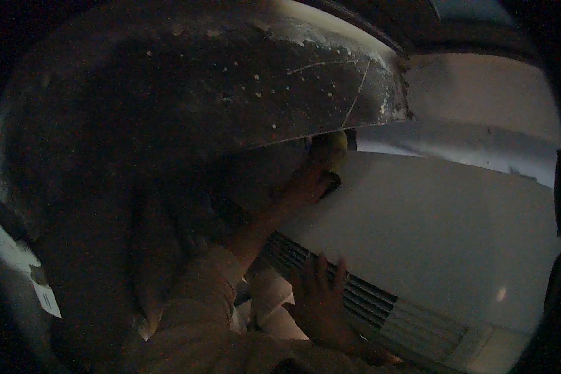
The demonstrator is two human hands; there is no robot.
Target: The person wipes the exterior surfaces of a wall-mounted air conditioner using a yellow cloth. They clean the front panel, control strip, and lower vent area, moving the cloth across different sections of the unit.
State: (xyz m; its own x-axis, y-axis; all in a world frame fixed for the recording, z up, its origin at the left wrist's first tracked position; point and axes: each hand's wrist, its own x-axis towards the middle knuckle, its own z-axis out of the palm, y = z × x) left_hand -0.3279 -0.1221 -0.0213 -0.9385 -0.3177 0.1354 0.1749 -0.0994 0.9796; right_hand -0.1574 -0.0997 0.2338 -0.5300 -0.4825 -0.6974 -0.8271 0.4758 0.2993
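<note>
My left hand [315, 173] reaches forward below the edge of a large dark curved surface [243, 93] marked with pale specks and scratches. It is closed around a yellow-green and black object [339, 152], perhaps a tool; shadow hides its shape and most of my fingers. The object is at the left part of a broad, smooth, pale panel [425, 215]. Nearer my body, my right hand [320, 294] lies spread over a dark slatted grille [369, 301] along the panel's near edge, fingers apart and holding nothing. Whether the palm presses on the grille cannot be told.
Past the panel's far edge runs a bluish-white strip [477, 159], with a brownish surface [486, 98] behind it. A white tag with dark marks [49, 301] shows at the far left. The speckled surface overhangs my left arm. The scene is very dim.
</note>
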